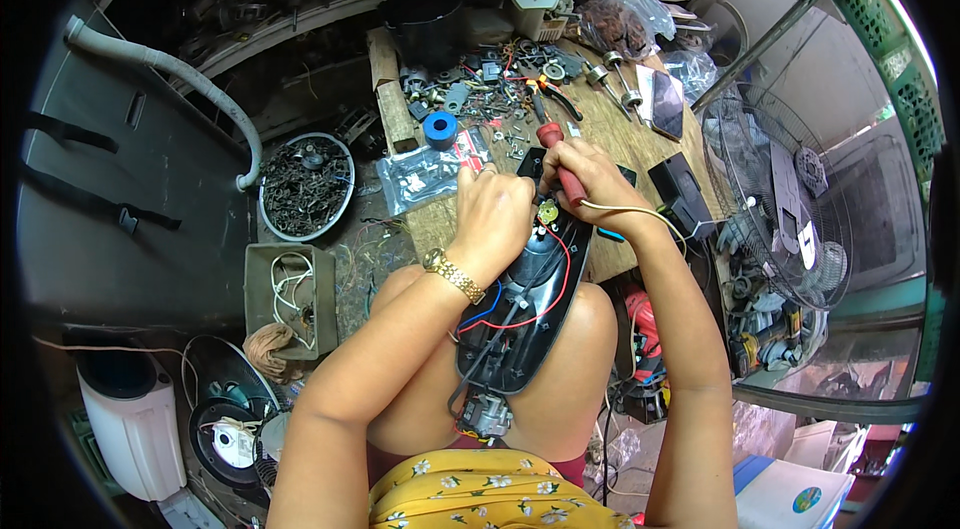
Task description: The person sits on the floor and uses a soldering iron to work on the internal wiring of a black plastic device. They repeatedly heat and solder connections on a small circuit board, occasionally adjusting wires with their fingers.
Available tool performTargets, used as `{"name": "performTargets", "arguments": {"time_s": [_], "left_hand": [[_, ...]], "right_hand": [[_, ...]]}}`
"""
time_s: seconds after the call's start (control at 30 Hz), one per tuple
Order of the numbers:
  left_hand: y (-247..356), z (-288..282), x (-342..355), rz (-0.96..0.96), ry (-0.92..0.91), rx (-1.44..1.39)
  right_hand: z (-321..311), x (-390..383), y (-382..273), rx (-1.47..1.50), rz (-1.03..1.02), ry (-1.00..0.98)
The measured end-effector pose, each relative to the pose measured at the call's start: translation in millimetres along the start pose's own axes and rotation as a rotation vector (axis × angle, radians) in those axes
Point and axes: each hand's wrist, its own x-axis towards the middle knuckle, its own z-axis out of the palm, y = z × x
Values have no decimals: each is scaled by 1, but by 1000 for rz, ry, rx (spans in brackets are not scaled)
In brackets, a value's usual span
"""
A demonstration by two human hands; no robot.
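Near the middle of the frame, the right hand (597, 184) is curled round the red handle of a soldering iron (571, 187), whose flared end points toward the top of the frame; its pale cord (640, 212) runs off to the right beneath the wrist; the left hand (495, 214), with a gold watch (455, 275) at its wrist, has its fingers bent inward over the edge of a long black housing (530, 354); its fingertips are hidden, so I cannot tell whether they pinch anything; the housing lies in the centre of the frame, slanting across the thighs; a small yellow part (548, 212) sits between the hands, with a red wire (568, 274) looping below it; a blue wire (492, 306) shows lower left of that; a metal motor (487, 416) rests near the lower centre.
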Motion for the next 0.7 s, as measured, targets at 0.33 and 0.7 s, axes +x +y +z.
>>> {"name": "performTargets", "arguments": {"time_s": [0.33,0.7], "left_hand": [[3,-1,-4,4,61,-21],[4,-1,-4,-26,81,-10]], "right_hand": [[2,0,-9,-178,9,-138],[10,4,-6,-113,-1,-99]]}}
